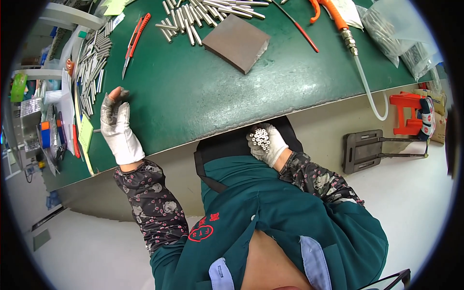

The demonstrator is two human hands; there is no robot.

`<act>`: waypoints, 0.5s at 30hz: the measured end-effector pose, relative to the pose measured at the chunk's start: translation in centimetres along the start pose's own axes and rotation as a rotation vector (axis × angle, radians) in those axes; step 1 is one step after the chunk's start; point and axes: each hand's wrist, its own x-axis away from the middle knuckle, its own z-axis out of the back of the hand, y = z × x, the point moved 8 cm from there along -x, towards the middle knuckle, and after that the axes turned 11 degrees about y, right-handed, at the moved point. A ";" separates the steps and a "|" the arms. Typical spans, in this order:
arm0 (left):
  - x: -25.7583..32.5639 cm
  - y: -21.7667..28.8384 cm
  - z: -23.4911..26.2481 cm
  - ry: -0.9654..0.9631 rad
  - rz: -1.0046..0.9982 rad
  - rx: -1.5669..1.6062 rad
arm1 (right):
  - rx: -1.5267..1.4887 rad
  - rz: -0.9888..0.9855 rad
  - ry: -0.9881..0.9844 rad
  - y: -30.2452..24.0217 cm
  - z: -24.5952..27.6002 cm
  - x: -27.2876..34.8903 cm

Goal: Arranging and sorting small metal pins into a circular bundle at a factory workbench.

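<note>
Glasses frame (405, 277) nearest lens, behind and right of right grip (273, 146). That grip's closed round 1 rod bundle (261, 138), off worktop (169, 96) edge. Left grip (121, 133) half-curled; can't tell if holding. Looks partway: 1 bundle in hand, 2 loose piles remain, side pile (99, 47) beyond left grip, far pile (181, 19) ahead-left of right grip. Brown block (237, 42) partly blocks that reach; red cutter (137, 35) beyond left grip.

And here's the green desk (174, 96), gleaming under the light! Silvery metal rods (195, 17) sprawl across the far side, a brown block (237, 42) sitting just beside them. Over left, a red cutter (136, 41) lies near a second heap of rods (94, 63). Rightward: a red-handled tool (305, 37), an orange air gun (337, 17), clear plastic bags (384, 31)!
</note>
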 end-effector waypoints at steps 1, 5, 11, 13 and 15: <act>0.0 0.0 0.0 -0.001 0.001 -0.001 | -0.004 -0.019 -0.013 0.1 -0.1 0.0; -0.2 -0.1 -0.1 -0.003 0.014 0.007 | 0.020 -0.019 0.022 -0.1 -0.1 -0.1; -0.3 -0.1 0.0 -0.006 0.016 -0.014 | 0.022 -0.024 0.015 0.0 -0.3 0.2; -0.3 -0.2 -0.1 -0.007 0.015 -0.013 | 0.012 -0.005 0.065 -0.1 -0.2 0.4; -0.3 -0.1 -0.1 -0.004 0.021 -0.017 | 0.022 -0.010 0.044 -0.2 -0.2 0.3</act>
